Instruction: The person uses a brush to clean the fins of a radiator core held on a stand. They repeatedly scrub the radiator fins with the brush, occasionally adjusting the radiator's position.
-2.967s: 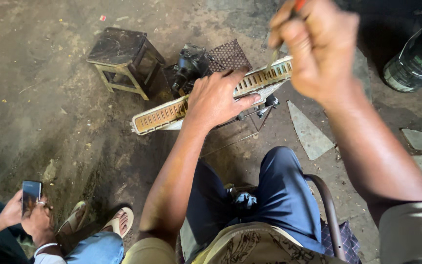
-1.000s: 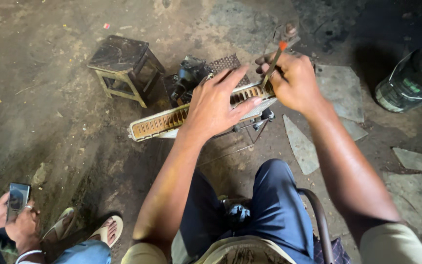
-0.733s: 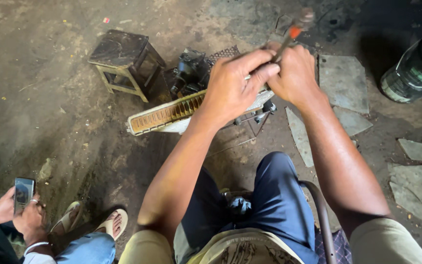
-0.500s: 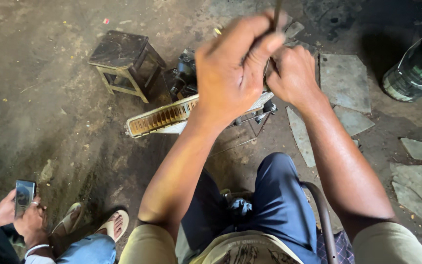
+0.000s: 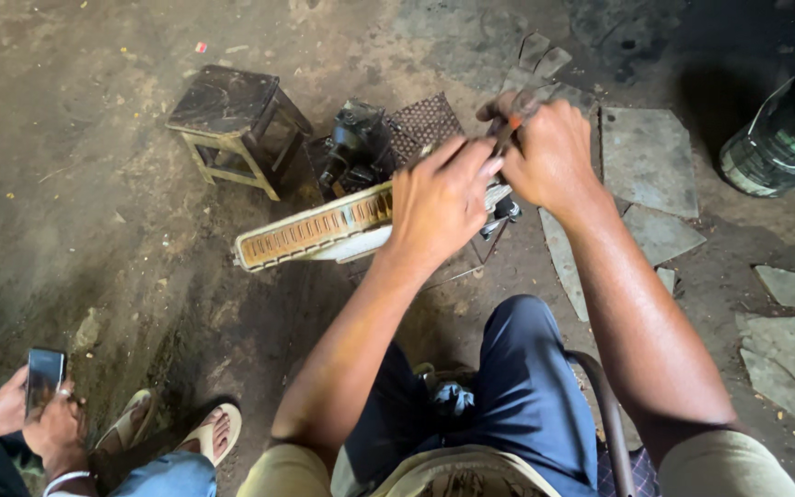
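Right hand (image 5: 552, 155): clenched on thin orange-tipped tool (image 5: 511, 124) | Left hand (image 5: 439, 198): fingertips closing on the tool, resting over long finned radiator core (image 5: 310, 227) on floor | Progress: core looks unfinished, work mid-course; stool (image 5: 227, 110) beside.

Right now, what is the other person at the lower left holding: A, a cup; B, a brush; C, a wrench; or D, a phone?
D: the other person's hands at the lower left hold a dark, flat phone, near sandalled feet.
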